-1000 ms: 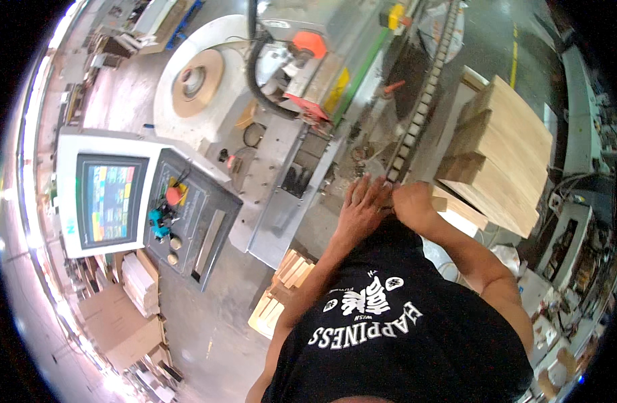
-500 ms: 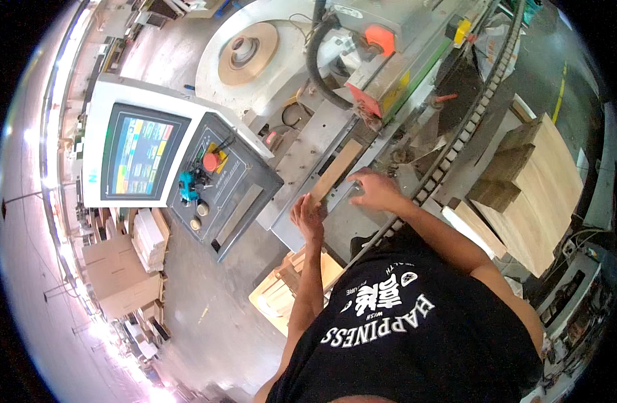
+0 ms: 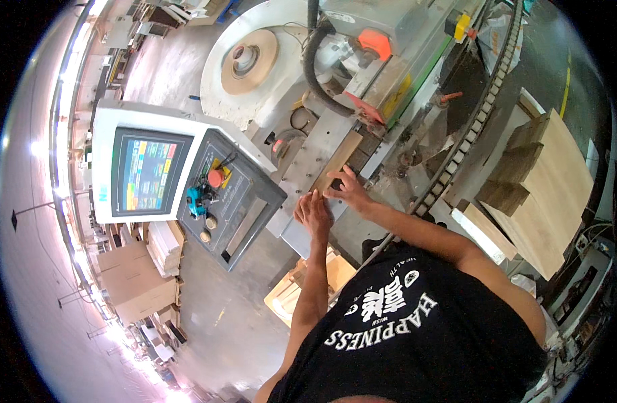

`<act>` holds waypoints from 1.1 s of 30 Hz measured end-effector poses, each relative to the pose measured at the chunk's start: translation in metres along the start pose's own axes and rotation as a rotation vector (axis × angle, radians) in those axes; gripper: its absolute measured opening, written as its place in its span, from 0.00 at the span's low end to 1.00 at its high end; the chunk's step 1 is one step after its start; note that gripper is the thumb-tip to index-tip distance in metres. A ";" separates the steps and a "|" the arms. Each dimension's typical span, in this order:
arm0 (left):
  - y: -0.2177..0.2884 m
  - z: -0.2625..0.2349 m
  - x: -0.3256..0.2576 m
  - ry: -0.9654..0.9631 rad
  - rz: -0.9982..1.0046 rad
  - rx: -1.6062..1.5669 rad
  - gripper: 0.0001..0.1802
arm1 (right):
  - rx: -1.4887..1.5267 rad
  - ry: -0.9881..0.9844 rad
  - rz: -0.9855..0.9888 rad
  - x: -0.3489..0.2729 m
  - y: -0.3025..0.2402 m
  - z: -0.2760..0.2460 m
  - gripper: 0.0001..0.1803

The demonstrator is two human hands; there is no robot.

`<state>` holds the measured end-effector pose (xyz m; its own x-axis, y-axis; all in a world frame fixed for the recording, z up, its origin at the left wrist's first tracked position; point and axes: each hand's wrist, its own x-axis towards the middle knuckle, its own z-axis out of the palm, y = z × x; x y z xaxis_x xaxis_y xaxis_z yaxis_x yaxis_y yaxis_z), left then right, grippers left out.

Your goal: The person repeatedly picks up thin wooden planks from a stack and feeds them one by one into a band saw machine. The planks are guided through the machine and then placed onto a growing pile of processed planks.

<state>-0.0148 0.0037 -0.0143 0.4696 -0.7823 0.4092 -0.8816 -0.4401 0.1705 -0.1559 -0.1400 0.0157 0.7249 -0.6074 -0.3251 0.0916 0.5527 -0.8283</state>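
metal bed, slim wooden strip

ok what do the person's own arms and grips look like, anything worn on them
The left arm and right arm are bare up to the edge of a black shirt with a white print on it. The left grip and right grip are ungloved hands. Any rings are too small to tell.

The bare left hand curled its fingers above a bare, outstretched forearm; just beside, the bare right hand held thumb and fingers apart.
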 end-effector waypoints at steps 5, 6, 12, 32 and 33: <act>0.004 -0.004 0.010 -0.146 0.052 0.038 0.25 | -0.043 -0.067 -0.039 -0.002 -0.006 -0.007 0.52; 0.008 -0.005 0.013 -0.158 0.053 0.048 0.25 | -0.027 -0.056 -0.047 -0.001 -0.006 -0.009 0.51; 0.043 -0.004 0.039 -0.189 0.083 0.004 0.26 | 0.043 0.023 -0.096 0.006 -0.017 -0.029 0.43; 0.125 0.071 0.119 -0.154 0.248 0.172 0.20 | -0.782 0.225 -0.139 -0.148 -0.057 -0.150 0.20; 0.130 0.056 0.119 -0.174 0.225 -0.116 0.19 | -0.892 0.284 -0.105 -0.171 -0.055 -0.161 0.20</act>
<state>-0.0709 -0.1716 0.0060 0.2540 -0.9226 0.2905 -0.9591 -0.2015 0.1986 -0.3943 -0.1586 0.0437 0.5386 -0.8104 -0.2306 -0.4950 -0.0828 -0.8649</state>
